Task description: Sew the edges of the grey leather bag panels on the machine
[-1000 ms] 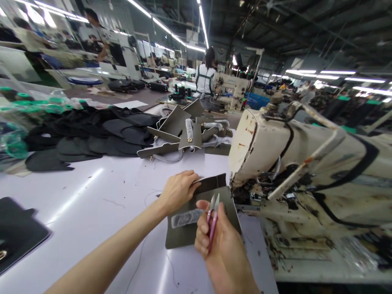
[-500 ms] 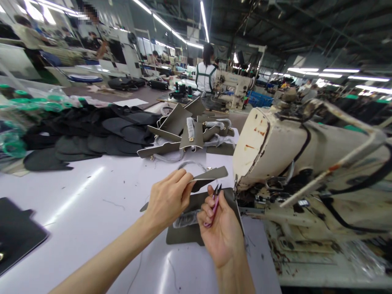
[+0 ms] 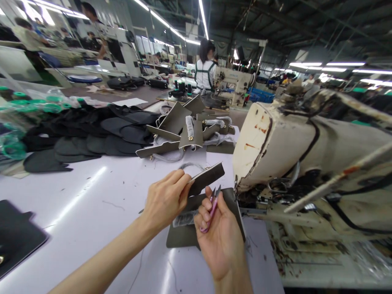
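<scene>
My left hand [image 3: 168,194] is closed on the edge of a stiff olive-grey bag panel [image 3: 208,178], which is held tilted above the table. A plastic-wrapped handle [image 3: 192,165] with small gold hardware shows along its far side. In my right hand [image 3: 216,228], turned palm up, lies a pair of purple thread snips [image 3: 211,212], the dark blades pointing up close under the panel. Beneath both hands another olive-grey panel [image 3: 183,237] lies flat on the white table, its wrapped handle partly covered by my right hand.
A sewing machine [image 3: 275,143] stands close on the right. Further back lie a heap of similar panels with handles [image 3: 190,130] and a row of black pieces [image 3: 101,143]. A dark panel [image 3: 18,237] is at the left edge. Several people work beyond, one in a white top [image 3: 204,73].
The held panel has turned, so its dark underside now faces me more. My right hand with the snips has shifted slightly left and down.
</scene>
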Demonstrator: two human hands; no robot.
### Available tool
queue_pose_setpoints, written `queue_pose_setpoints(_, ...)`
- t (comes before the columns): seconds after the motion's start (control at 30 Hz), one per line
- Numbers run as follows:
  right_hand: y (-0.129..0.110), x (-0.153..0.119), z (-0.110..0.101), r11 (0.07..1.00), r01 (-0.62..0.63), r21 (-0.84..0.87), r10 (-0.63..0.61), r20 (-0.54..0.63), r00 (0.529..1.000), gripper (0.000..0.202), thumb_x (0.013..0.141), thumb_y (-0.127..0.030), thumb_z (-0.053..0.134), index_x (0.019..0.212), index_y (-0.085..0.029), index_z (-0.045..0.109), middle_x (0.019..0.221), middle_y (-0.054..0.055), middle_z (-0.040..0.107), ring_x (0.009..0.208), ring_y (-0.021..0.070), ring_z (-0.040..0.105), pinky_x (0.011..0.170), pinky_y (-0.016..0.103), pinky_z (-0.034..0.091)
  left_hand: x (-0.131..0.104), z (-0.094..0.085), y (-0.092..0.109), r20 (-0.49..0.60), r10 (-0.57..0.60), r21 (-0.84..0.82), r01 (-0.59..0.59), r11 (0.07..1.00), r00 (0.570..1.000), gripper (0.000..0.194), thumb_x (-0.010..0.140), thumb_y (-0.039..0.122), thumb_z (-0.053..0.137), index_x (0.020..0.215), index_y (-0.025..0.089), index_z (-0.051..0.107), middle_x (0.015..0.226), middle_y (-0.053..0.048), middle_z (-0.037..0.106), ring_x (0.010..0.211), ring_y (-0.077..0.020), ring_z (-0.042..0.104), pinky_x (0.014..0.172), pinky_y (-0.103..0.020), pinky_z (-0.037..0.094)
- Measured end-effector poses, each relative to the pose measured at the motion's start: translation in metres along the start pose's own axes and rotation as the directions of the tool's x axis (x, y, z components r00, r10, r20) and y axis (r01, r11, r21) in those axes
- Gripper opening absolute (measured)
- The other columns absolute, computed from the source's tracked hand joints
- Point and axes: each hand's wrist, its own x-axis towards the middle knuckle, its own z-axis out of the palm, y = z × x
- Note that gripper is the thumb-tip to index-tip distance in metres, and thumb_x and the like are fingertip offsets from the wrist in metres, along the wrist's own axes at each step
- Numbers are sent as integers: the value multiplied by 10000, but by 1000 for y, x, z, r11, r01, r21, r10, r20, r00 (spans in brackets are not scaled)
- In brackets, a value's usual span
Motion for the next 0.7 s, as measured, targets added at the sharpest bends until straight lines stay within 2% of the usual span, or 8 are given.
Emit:
queue_pose_setpoints(0.2, -2, 15, 11, 997, 80, 18, -79, -39, 996, 303, 1047, -308, 422, 899, -134, 621, 621, -50, 425, 462, 61, 346, 422, 177, 277, -3, -2, 0, 26, 6, 14, -7, 1000, 1000, 197, 980, 286, 474, 858, 191, 596, 769, 3, 544, 734, -137, 548, 610, -269, 352)
queue_pose_setpoints(0.3, -1, 8, 6, 994, 106, -16, -106, 5, 994, 248, 1020, -307, 489, 893, -151, 634, 616, -54, 436, 458, 56, 341, 427, 175, 277, 9, -2, -10, 77, 35, 65, -40, 997, 996, 219, 980, 290, 466, 819, 198, 582, 771, 0, 557, 739, -145, 561, 597, -280, 341)
queue_pose_setpoints(0.4, 5, -5, -7, 993, 28, -113, -21, 65, 998, 239, 918, -379, 653, 940, -142, 668, 602, -58, 463, 439, 38, 306, 415, 165, 242, 47, -9, -31, 58, 74, 202, -84, 976, 996, 226, 970, 263, 466, 799, 201, 601, 766, -11, 580, 735, -161, 571, 562, -295, 293)
queue_pose_setpoints(0.5, 14, -18, -22, 958, -17, -286, 39, 71, 997, 412, 804, -533, 733, 935, -144, 691, 553, -71, 447, 409, 27, 225, 393, 174, 169, 101, -22, -55, -112, 117, 371, -68, 926, 987, 253, 974, 181, 417, 970, 195, 669, 941, -45, 663, 842, -184, 601, 630, -302, 324)
queue_pose_setpoints(0.53, 17, -23, -26, 936, -2, -353, 28, 69, 997, 453, 788, -576, 726, 931, -147, 695, 547, -72, 443, 406, 26, 204, 393, 179, 150, 117, -26, -60, -133, 153, 377, -93, 922, 979, 297, 972, 140, 399, 1096, 200, 662, 1078, -55, 670, 913, -188, 604, 685, -304, 354)
queue_pose_setpoints(0.6, 17, -34, -33, 860, 57, -507, -23, 72, 997, 492, 769, -618, 720, 921, -150, 702, 557, -66, 454, 413, 22, 172, 403, 188, 119, 138, -30, -63, -114, 208, 331, -160, 930, 972, 433, 960, 96, 404, 1347, 234, 541, 1411, -80, 531, 1117, -218, 570, 827, -341, 400)
queue_pose_setpoints(0.67, 10, -46, -38, 716, 169, -677, -152, 86, 985, 474, 754, -607, 738, 884, -152, 711, 567, -58, 459, 435, 24, 176, 419, 192, 121, 136, -28, -53, -94, 223, 194, -201, 960, 970, 469, 963, 161, 466, 1421, 264, 473, 1498, -80, 454, 1183, -238, 552, 893, -369, 421)
queue_pose_setpoints(0.7, 4, -52, -40, 600, 245, -762, -259, 104, 960, 436, 757, -580, 747, 846, -154, 716, 572, -51, 461, 449, 31, 212, 427, 193, 151, 124, -26, -42, -91, 215, 92, -207, 974, 972, 433, 959, 215, 508, 1389, 264, 511, 1446, -79, 512, 1140, -233, 581, 878, -360, 439)
